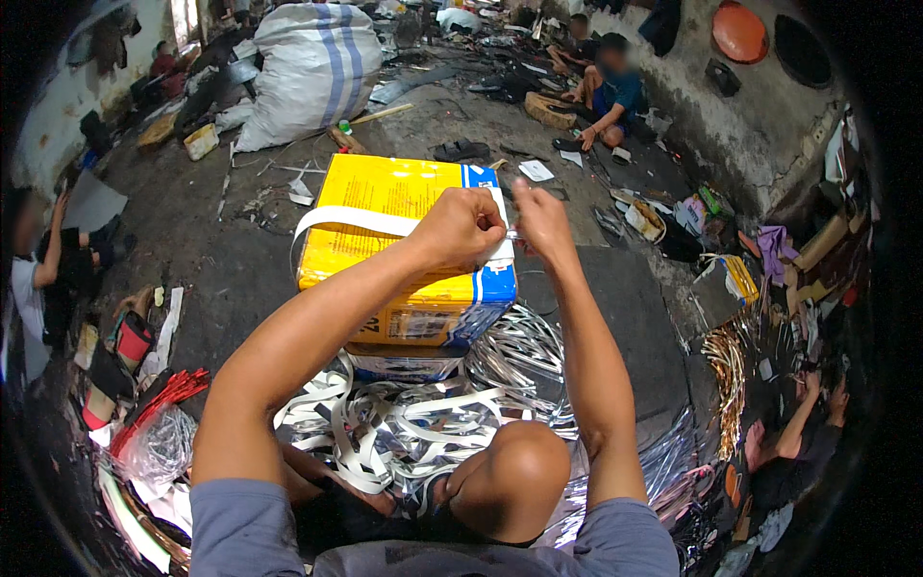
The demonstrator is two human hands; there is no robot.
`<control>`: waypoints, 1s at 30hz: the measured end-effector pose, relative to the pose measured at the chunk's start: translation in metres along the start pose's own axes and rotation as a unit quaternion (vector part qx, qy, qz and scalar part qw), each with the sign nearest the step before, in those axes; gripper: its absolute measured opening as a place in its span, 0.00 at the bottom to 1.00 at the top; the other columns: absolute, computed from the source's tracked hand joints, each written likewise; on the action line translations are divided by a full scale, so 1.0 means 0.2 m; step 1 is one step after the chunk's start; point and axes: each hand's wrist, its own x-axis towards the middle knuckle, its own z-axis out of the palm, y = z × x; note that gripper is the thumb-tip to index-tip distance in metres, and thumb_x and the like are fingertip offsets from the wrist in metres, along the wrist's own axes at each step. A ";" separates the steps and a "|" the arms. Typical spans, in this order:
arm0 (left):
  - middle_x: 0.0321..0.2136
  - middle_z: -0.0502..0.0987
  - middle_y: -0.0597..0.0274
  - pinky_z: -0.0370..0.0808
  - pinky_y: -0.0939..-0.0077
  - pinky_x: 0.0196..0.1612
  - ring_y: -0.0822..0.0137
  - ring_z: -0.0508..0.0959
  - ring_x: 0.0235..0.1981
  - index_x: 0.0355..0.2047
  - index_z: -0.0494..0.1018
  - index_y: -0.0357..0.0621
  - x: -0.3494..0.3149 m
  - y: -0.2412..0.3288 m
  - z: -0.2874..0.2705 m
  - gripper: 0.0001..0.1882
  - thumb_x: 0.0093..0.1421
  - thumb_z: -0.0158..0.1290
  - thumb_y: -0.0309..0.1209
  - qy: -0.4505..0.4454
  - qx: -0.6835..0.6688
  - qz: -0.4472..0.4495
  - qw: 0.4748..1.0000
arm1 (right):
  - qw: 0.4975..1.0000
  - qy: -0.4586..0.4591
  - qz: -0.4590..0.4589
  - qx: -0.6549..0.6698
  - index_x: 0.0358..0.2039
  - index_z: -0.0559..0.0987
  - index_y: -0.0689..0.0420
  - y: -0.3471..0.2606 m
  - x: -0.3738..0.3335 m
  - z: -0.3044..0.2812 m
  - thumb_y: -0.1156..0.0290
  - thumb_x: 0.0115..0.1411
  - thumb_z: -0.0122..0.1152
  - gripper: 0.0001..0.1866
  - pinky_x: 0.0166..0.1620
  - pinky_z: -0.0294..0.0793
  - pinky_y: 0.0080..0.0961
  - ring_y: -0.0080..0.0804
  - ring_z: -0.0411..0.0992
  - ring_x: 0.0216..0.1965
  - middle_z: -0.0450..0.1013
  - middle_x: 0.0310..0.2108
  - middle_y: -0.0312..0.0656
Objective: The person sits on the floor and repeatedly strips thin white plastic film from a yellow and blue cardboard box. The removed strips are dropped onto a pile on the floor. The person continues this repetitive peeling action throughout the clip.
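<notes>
A yellow and blue box (370, 188) stands before me, its glossy top level with my hands. Across that top runs a flat white strip (351, 219), one end curling over the box's left edge. My left hand (460, 229) is closed over the strip near the box's right side, fingertips pinched together. Just beyond the right edge, my right hand (542, 223) is closed, slightly smeared by motion. Between the two hands a small pale bit shows; what the right fingers hold is hidden. Below the box, a tangle of white and silver strips (413, 423) lies around my bent knee.
A big white woven sack (308, 72) with blue stripes stands far left. One person (615, 91) sits on the floor at far right; others sit at both sides. Red strips (159, 413) lie at left, golden strips (728, 385) at right, beside scattered scraps.
</notes>
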 end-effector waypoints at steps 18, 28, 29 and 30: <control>0.24 0.83 0.52 0.80 0.71 0.33 0.64 0.84 0.26 0.29 0.84 0.37 0.02 0.00 -0.02 0.07 0.52 0.65 0.28 -0.011 0.029 0.003 1.000 | 0.998 0.030 0.028 0.047 0.27 0.82 0.68 1.16 -0.30 0.66 0.62 0.62 0.57 0.19 0.36 0.74 0.48 0.58 0.79 0.32 0.79 0.30 0.62; 0.27 0.82 0.58 0.80 0.75 0.34 0.70 0.81 0.28 0.28 0.83 0.35 0.02 0.03 -0.02 0.04 0.55 0.64 0.24 -0.035 0.021 -0.041 0.998 | 0.961 -0.056 0.230 -0.145 0.30 0.84 0.70 1.81 -0.56 0.88 0.64 0.57 0.56 0.19 0.49 0.77 0.51 0.64 0.79 0.44 0.79 0.37 0.67; 0.27 0.82 0.58 0.80 0.75 0.34 0.70 0.81 0.28 0.28 0.83 0.35 0.02 0.03 -0.02 0.04 0.55 0.64 0.24 -0.034 0.013 -0.036 0.999 | 0.947 -0.082 0.216 -0.222 0.32 0.84 0.69 1.85 -0.60 0.89 0.60 0.60 0.56 0.21 0.47 0.77 0.53 0.63 0.79 0.43 0.79 0.36 0.68; 0.27 0.82 0.58 0.80 0.75 0.34 0.70 0.81 0.28 0.28 0.83 0.35 0.02 0.04 -0.02 0.04 0.55 0.64 0.24 -0.036 0.011 -0.040 0.999 | 0.955 -0.079 0.197 -0.206 0.32 0.84 0.70 1.88 -0.63 0.88 0.63 0.59 0.56 0.19 0.48 0.78 0.52 0.64 0.79 0.44 0.79 0.37 0.68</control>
